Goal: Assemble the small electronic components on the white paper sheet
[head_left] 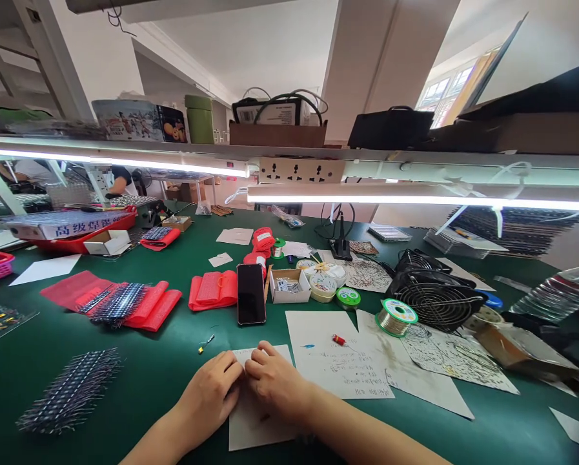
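My left hand point(214, 386) and my right hand point(277, 381) meet over a white sheet of paper point(250, 431) at the front of the green table. Both have their fingers curled and pressed together, fingertips close to each other. Whatever lies between them is hidden by the fingers. Just beyond my left hand lies a small part with a yellow end and thin wires point(206, 344). A black-screened phone point(251, 294) rests farther back, past the hands. To the right, a handwritten sheet point(342, 368) carries a small red part point(338, 340).
On the left sit a bundle of dark leaded components point(71, 391) and another on red wrap point(119, 303). A solder spool point(396, 316), black fans point(434, 294) and a small white box point(289, 286) stand right and behind. A lit lamp tube point(415, 197) hangs below the shelf.
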Demonstrator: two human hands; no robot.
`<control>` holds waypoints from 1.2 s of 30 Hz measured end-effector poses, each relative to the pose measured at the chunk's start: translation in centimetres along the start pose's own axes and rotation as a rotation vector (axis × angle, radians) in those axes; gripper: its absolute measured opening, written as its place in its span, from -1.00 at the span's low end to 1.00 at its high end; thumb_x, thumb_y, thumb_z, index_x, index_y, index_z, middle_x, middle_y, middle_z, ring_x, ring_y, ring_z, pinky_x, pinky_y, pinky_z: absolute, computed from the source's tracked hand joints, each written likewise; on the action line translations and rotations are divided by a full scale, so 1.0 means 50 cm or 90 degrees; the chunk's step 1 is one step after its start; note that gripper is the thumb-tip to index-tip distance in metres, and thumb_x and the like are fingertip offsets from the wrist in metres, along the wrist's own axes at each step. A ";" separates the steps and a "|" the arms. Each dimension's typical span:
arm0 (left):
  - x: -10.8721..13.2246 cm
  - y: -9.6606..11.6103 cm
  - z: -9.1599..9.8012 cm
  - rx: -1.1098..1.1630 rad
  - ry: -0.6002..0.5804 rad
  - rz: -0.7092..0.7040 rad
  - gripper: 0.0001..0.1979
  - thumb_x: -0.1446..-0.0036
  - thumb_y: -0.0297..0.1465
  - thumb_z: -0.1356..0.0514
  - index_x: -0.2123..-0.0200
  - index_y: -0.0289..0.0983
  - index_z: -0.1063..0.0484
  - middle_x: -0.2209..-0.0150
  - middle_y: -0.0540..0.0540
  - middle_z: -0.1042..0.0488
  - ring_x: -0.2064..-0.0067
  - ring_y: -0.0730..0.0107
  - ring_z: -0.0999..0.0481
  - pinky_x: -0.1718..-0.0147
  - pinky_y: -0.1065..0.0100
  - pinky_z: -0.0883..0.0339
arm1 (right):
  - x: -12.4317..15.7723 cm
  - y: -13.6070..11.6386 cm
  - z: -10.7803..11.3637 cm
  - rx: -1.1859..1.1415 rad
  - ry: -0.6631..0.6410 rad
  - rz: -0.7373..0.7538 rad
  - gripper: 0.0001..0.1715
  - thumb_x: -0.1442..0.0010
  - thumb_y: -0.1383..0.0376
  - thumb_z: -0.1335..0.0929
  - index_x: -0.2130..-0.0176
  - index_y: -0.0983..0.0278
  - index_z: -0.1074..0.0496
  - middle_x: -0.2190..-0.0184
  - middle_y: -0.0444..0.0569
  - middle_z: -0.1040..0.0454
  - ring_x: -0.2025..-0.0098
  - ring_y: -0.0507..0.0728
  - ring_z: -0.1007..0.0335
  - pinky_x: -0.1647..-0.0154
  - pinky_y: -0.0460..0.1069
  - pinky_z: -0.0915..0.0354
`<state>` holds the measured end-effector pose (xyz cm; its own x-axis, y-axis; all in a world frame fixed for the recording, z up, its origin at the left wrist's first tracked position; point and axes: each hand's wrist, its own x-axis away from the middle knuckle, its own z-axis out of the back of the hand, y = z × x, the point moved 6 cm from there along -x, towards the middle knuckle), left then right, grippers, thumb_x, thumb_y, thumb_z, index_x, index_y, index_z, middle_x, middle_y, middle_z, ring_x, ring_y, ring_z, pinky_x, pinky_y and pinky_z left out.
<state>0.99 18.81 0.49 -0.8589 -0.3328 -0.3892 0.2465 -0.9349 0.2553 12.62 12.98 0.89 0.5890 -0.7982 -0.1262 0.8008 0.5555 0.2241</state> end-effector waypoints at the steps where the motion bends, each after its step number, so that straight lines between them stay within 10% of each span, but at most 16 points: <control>1: 0.000 0.001 -0.001 -0.005 0.002 -0.002 -0.72 -0.21 -0.68 -0.09 0.24 -0.21 -0.46 0.22 -0.12 -0.58 0.23 0.11 -0.63 0.24 0.19 -0.59 | 0.000 0.000 0.003 -0.002 -0.002 0.001 -0.78 -0.44 0.34 -0.53 0.31 0.30 -0.67 0.28 -0.04 -0.56 0.25 0.22 -0.34 0.08 0.19 -0.24; 36: 0.012 -0.020 0.027 -0.051 -0.027 0.013 -0.74 -0.31 -0.66 -0.10 0.29 -0.20 -0.44 0.30 -0.06 -0.56 0.31 0.22 -0.62 0.28 0.28 -0.48 | 0.008 -0.003 0.034 -0.032 -0.054 -0.010 -0.74 -0.53 0.29 -0.50 -0.04 0.48 -0.66 0.12 0.05 -0.64 0.17 0.25 -0.41 -0.05 0.18 -0.25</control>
<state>-0.38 19.73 1.21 -0.8711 -0.3476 -0.3470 0.2978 -0.9356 0.1897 12.57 12.18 2.44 0.5670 -0.8224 -0.0465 0.8153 0.5523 0.1741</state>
